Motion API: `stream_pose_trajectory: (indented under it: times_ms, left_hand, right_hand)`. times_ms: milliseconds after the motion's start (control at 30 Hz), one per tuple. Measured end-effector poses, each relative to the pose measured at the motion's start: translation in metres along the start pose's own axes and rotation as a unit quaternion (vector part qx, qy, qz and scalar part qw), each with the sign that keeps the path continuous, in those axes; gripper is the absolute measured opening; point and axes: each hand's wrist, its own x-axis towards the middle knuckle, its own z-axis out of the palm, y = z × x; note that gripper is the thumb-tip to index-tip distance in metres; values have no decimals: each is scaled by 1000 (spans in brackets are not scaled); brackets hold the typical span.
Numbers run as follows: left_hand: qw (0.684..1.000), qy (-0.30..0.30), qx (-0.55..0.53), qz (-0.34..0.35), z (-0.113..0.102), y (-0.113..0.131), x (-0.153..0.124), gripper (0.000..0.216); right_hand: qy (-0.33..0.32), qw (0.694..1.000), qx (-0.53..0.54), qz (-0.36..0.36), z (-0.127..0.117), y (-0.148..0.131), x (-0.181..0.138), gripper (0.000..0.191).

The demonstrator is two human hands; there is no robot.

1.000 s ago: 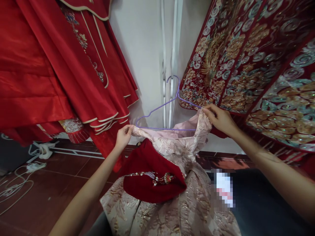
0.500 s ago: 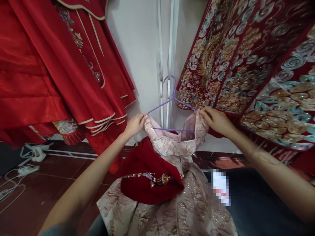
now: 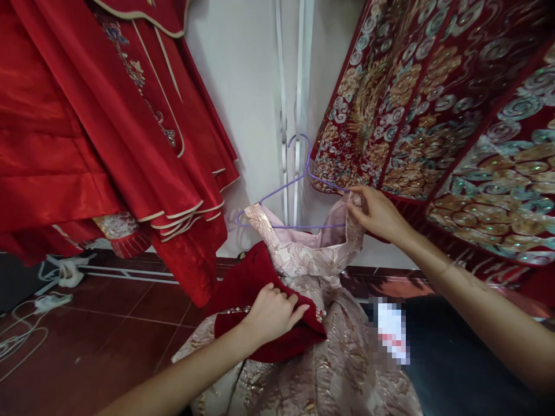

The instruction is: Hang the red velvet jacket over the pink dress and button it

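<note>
A pale pink brocade dress (image 3: 310, 260) with gold patterning hangs on a thin purple hanger (image 3: 284, 188). My right hand (image 3: 379, 214) pinches the dress's right shoulder at the end of the hanger. The left shoulder strap lies over the hanger's other arm, with the hanger's tip poking out beside it. Lower down, my left hand (image 3: 271, 315) is curled over a dark red velvety garment (image 3: 243, 283) lying against the dress front. Its beaded tassel is mostly covered by that hand.
Red satin garments (image 3: 143, 144) hang at the left, and a heavily embroidered red garment (image 3: 403, 110) hangs at the right. White poles (image 3: 299, 75) run up the wall between them. White cables (image 3: 26, 332) lie on the tiled floor; a dark surface (image 3: 459, 352) is at the lower right.
My left hand has let go of the dress's left shoulder and moved down onto the dark red garment. My right hand stays at the right shoulder, its fingers shifted slightly inward.
</note>
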Motion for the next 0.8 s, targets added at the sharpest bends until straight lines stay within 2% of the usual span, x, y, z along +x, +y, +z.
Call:
stream_pose_trajectory:
  times_ms: [100, 167, 300, 333, 367, 433, 500, 600, 633, 700, 800]
  left_hand:
    - [996, -6, 33, -85, -11, -5, -5, 56]
    - [989, -32, 46, -138, -21, -13, -7, 52]
    - [982, -97, 27, -161, -30, -43, -10, 11]
    - [981, -97, 14, -165, -31, -55, -10, 12]
    - [981, -85, -4, -172, -34, -71, -10, 21]
    - [977, -49, -22, -207, -43, -108, -8, 27]
    - [981, -11, -66, -181, -62, -149, -2, 17]
    - [981, -3, -107, -163, -98, -198, 15, 28]
    - [969, 16, -186, -160, -109, -207, 24, 27]
    - [923, 69, -318, -207, -127, -213, 44, 29]
    - [865, 127, -417, -247, -142, -197, 77, 28]
  right_hand:
    - [10, 1000, 2, 7, -1, -2, 0, 40]
    - [14, 1000, 7, 11, 0, -4, 2, 43]
    - [24, 999, 39, 11, 8, -8, 13, 41]
    - [22, 998, 50, 11, 11, -9, 17, 39]
    - [17, 998, 60, 12, 14, -10, 21, 37]
    - [4, 997, 78, 26, 21, -12, 29, 33]
    - [0, 994, 95, 52, 27, -15, 35, 35]
    - [21, 991, 111, 78, 31, -21, 40, 44]
    - [28, 990, 111, 80, 31, -24, 41, 46]
    - [35, 990, 106, 84, 33, -28, 42, 48]
    - [19, 989, 121, 78, 34, -31, 46, 49]
